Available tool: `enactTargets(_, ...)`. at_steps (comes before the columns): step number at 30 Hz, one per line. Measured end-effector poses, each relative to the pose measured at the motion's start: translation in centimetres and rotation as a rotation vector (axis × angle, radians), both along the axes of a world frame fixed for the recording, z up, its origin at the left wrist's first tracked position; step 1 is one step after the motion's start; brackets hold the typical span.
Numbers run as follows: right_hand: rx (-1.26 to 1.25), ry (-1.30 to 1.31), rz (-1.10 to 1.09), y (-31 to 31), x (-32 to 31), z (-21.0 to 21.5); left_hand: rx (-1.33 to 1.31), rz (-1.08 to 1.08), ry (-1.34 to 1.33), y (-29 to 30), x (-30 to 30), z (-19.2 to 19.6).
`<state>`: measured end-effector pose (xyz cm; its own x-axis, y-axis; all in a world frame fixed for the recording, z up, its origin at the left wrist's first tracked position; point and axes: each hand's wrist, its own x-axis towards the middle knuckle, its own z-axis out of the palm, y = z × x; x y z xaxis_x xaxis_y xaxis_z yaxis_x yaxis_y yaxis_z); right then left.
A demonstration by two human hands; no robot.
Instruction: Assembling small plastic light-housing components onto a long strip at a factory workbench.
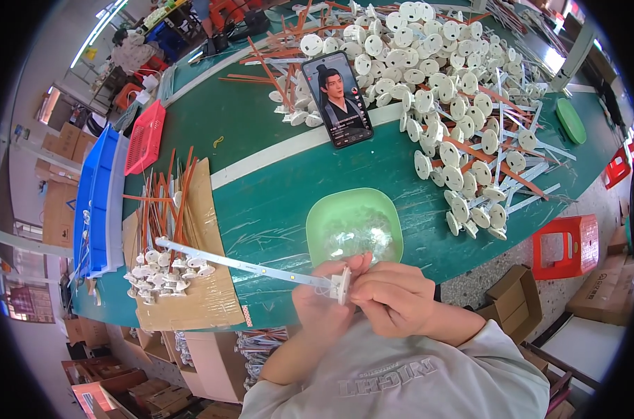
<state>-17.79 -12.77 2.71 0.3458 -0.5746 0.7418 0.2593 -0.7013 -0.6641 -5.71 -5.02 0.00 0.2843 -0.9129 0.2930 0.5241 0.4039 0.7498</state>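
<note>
step: fitting white round cap [343, 284] onto end of long white strip [240, 265], lower centre | left hand [322, 302] pinching strip end, right hand [395, 297] fingers pressed on cap | next, likely: seat cap square, steady push | room: green bowl [354, 225] just above hands, table edge [275, 318] close below, cardboard sheet [209, 300] lower left

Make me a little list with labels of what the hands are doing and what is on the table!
left hand: holds the end of a long white strip
right hand: pinches a small white cap on that end
in front: green bowl of small clear pieces
propped up: phone
right: big pile of white discs
left: cardboard sheet, finished pieces
</note>
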Motion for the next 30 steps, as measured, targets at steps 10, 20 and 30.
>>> enactTargets(10,0.082,0.008,0.062,-0.6,0.4,-0.4,-0.029,-0.017,-0.083,0.2,1.1,-1.1)
enactTargets(20,-0.026,-0.024,-0.037,-0.5,1.6,-0.7,0.057,0.049,-0.003,0.2,0.3,-1.2)
enactTargets(30,-0.011,-0.031,0.005,-0.5,1.4,-0.2,0.026,0.021,0.005,0.2,0.5,-0.7)
